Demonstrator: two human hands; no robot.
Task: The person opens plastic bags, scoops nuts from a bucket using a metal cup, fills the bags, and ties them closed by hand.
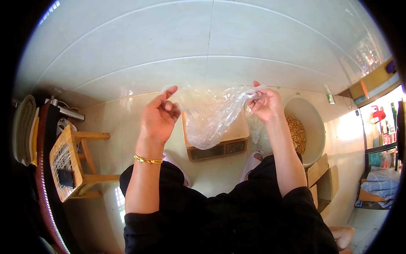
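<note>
A clear plastic bag (207, 125) hangs loosely between my two hands. My left hand (160, 112) is closed on one edge of it, thumb and bent fingers together, with the index finger stretched out. My right hand (265, 105) pinches the bag's opposite, bunched edge. Below the bag, on the floor, stands a weighing scale (235, 147) with a flat top and a dark display panel at its front. The bag covers part of the scale's top; whether it touches it I cannot tell.
A large pale tub (315, 127) holding small tan pieces (296, 134) stands at the right, with wooden pieces (323, 178) nearby. A wooden stool (63, 158) bearing a dark phone-like object (66, 178) is at the left. Another person's limb (342, 236) shows at lower right.
</note>
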